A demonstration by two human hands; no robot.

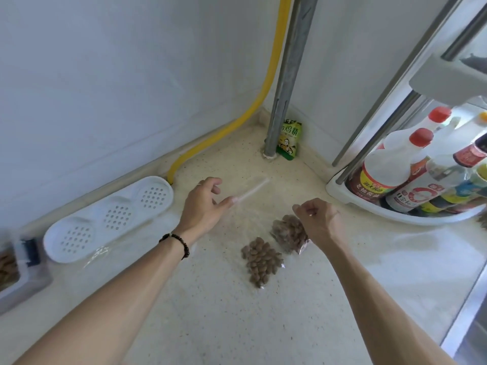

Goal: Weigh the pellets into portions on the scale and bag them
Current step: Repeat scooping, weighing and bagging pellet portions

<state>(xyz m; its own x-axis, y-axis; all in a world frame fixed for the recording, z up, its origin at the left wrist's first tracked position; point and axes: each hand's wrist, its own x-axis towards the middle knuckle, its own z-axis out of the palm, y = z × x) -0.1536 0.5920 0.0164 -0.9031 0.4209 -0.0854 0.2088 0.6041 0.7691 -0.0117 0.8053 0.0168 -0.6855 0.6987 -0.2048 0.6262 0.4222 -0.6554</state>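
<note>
Left hand [204,204]: mine, reaching over the counter [210,312]; thumb and forefinger pinch the zip strip of an empty clear bag [247,196]. Other fingers loosely curled. Bead bracelet [179,242] on the wrist.
Right hand [320,219]: fingers curled into a near fist above the right pellet bag — whether they pinch its top edge I cannot tell.
Empty bag: lies flat between my hands, strip running up and right from my left fingertips; the film is hard to trace against the speckled stone.
Right pellet bag [288,233]: clear, filled with brown pellets, partly under my right wrist.
Left pellet bag [261,262]: filled too, flat on the counter, just beside the other — nearer me.
Tub [15,267]: far left edge, more brown pellets inside, blurred.
Tray [105,219]: white, three perforated dishes, against the left wall.
Corner: yellow hose [268,83], grey pipe [287,83], green seasoning packet [290,139] behind the pipe.
Rack [395,214]: white, at right, holding sauce bottles [387,164].
</note>
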